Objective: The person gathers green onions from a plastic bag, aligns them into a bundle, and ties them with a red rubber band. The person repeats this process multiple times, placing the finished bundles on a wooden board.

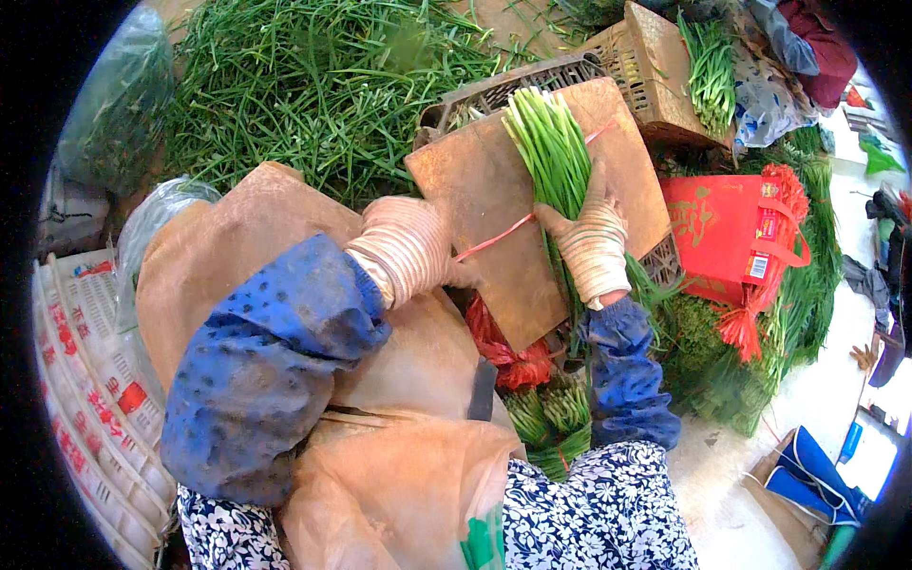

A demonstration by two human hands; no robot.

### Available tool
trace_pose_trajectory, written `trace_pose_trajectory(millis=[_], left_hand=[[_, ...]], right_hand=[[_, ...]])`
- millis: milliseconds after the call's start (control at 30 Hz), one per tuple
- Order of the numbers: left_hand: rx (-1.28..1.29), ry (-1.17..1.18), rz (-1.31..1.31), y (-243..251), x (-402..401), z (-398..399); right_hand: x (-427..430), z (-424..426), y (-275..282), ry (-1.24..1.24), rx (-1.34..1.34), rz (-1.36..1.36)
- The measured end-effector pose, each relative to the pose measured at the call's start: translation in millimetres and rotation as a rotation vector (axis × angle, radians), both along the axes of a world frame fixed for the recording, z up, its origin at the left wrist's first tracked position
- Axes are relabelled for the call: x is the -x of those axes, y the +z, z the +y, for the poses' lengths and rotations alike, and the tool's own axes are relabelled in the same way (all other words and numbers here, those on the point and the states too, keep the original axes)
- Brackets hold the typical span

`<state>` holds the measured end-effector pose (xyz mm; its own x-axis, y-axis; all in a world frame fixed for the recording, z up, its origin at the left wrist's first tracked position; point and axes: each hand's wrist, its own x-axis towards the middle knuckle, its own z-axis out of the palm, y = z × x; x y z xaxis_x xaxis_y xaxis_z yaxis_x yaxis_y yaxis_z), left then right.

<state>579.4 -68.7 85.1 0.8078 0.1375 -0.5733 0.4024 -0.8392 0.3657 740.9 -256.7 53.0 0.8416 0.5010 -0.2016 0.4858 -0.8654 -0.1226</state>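
My right hand (588,239), in a ribbed glove, is around a bundle of green chives (552,153) with pale cut ends pointing away from me. The bundle lies slantwise on a worn brown board (491,178) that rests on a dark plastic crate (527,78). A strand of red twine (499,236) stretches taut from the bundle to my gloved left hand (410,246), which pinches it near the board's left edge. The twine's other end shows at the bundle's right side. My left fingertips are partly hidden.
A large heap of loose greens (320,92) lies ahead. Right of the board stands a red bag (712,228) with red twine strands, beside more greens (812,285). Tied bundles (548,420) lie below the board. Another person's sleeve (819,50) shows at upper right, near another board (662,64).
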Motion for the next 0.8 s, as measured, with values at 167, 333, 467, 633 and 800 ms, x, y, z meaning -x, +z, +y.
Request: trace_pose_trajectory(millis=[167, 333, 467, 633, 800], left_hand=[[-0.157, -0.157, 0.122, -40, 1, -19], [-0.104, -0.304, 0.103, -84, 2, -9], [-0.117, -0.304, 0.441, -103, -8, -5], [-0.115, -0.338, 0.506, -96, -18, -12], [-0.208, -0.321, 0.397, -114, -1, -5]], right_hand=[[13, 16, 3, -0.026, 0.057, -0.015], [5, -4, 16, 0.050, -0.202, 0.050], [-7, 5, 20, 0.233, -0.641, 0.176], [-21, 18, 10, 0.341, -0.342, -0.085], [-6, 45, -6, 0.270, -0.527, -0.008]])
